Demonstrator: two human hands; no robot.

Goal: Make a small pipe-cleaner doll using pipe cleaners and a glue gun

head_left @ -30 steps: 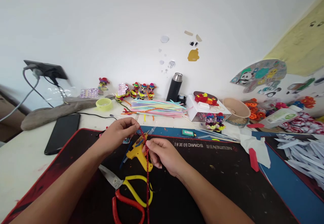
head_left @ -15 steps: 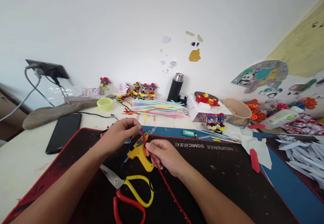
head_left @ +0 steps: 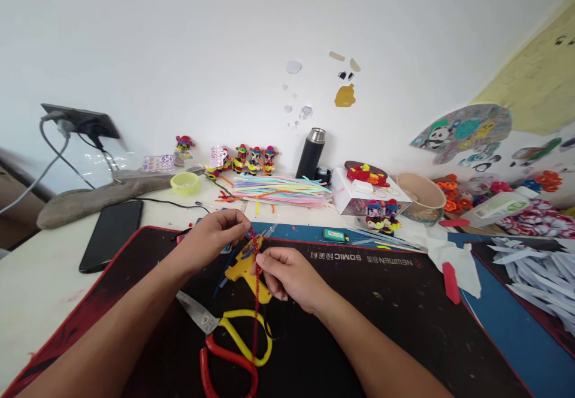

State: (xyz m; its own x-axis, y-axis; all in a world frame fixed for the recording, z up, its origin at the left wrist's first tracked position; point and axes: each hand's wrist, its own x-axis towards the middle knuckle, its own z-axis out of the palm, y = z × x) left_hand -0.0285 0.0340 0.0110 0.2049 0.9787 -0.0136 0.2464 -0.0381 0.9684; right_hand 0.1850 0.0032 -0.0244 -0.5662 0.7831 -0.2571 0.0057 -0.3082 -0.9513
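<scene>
- Red strand (head_left: 257, 295): above the mat (head_left: 404, 302), gripped by both hands; lower length hangs in front of the scissors (head_left: 209, 324).
- Left hand (head_left: 220, 233): finger and thumb pinched on the strand's upper end.
- Right hand (head_left: 290, 275): finger and thumb pinched lower down.
- Glue gun (head_left: 241, 273): on the mat, behind the strand.
- Pastel strips (head_left: 278, 189): bundled beyond the mat.

Both forearms (head_left: 139, 308) (head_left: 372, 332) extended, hands (head_left: 223, 230) (head_left: 290, 275) close together, pinching
</scene>
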